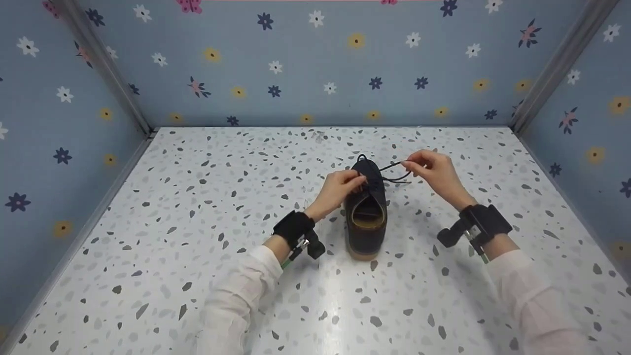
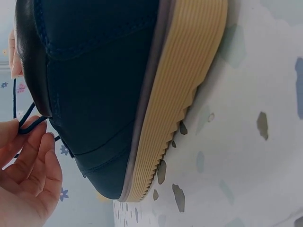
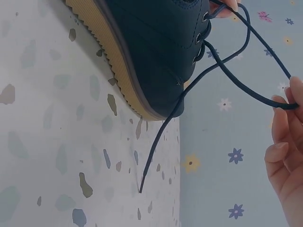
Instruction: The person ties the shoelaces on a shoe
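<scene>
Two pinches on one lace

Head view: the shoe (image 1: 366, 241) stands upright on the speckled surface (image 1: 207, 207), toe pointing away, directly by the left hand's grip and to the left of the right hand's. The left hand (image 1: 339, 188) pinches close over the lacing; the right hand (image 1: 436, 172) holds the lace (image 3: 235, 82) out to the side, clear of the shoe. The step in hand seems to be drawing and arranging the lace between the hands; whether it is being tied or loosened cannot be told.

Left wrist view: thumb and fingers meet narrowly on a bend of lace, just off the upper. The tan ridged sole (image 2: 177, 71) lies beyond the grip to its right. No brand or label shows on this side.

Right wrist view: the right hand's fingertips close on lace, with two strands running from them towards the shoe. A loose end (image 3: 161, 132) hangs below and left of that grip. The next move probably calls for keeping both pinches firm while guiding the strands past this end. No writing is readable here or in the other views.
</scene>
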`<move>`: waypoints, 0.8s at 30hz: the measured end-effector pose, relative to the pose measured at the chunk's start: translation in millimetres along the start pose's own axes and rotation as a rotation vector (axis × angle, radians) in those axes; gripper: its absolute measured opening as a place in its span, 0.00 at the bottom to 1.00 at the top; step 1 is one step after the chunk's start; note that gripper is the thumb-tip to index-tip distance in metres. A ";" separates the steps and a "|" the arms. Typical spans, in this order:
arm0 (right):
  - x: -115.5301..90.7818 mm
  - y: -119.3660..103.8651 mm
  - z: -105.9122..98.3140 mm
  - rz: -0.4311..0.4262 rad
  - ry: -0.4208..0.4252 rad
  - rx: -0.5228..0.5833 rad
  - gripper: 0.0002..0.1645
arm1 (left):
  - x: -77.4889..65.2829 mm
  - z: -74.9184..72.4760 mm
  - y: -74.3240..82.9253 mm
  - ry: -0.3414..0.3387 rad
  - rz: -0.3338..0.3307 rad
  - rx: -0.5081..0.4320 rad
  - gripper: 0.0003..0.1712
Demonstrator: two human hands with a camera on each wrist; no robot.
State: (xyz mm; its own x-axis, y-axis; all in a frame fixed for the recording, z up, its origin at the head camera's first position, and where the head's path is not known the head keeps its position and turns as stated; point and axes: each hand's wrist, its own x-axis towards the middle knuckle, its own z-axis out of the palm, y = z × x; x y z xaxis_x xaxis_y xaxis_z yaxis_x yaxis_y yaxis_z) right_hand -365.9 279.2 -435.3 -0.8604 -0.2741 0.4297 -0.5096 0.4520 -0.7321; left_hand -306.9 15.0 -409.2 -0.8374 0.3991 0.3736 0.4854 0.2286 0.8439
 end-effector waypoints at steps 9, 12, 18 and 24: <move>-11.2 -28.7 -6.6 0.031 0.026 0.022 0.09 | 1.1 1.8 -1.2 0.015 -0.002 -0.002 0.13; -16.7 -64.4 -7.1 0.038 0.062 -0.002 0.08 | 0.7 1.5 -1.5 0.013 -0.008 -0.007 0.13; -21.7 -99.1 -9.5 0.064 0.081 -0.057 0.08 | -0.1 0.3 -3.1 0.016 -0.008 -0.012 0.14; -20.9 -98.2 -12.1 0.079 0.071 -0.095 0.08 | 0.1 0.5 -2.5 0.022 0.006 -0.007 0.13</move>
State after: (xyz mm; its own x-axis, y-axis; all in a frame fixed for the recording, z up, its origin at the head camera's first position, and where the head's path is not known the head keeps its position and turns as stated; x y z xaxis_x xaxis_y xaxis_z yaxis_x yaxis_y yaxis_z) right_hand -298.0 250.7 -366.0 -0.8945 -0.1752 0.4113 -0.4355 0.5491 -0.7133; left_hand -308.1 14.9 -411.5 -0.8396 0.3811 0.3870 0.4888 0.2196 0.8443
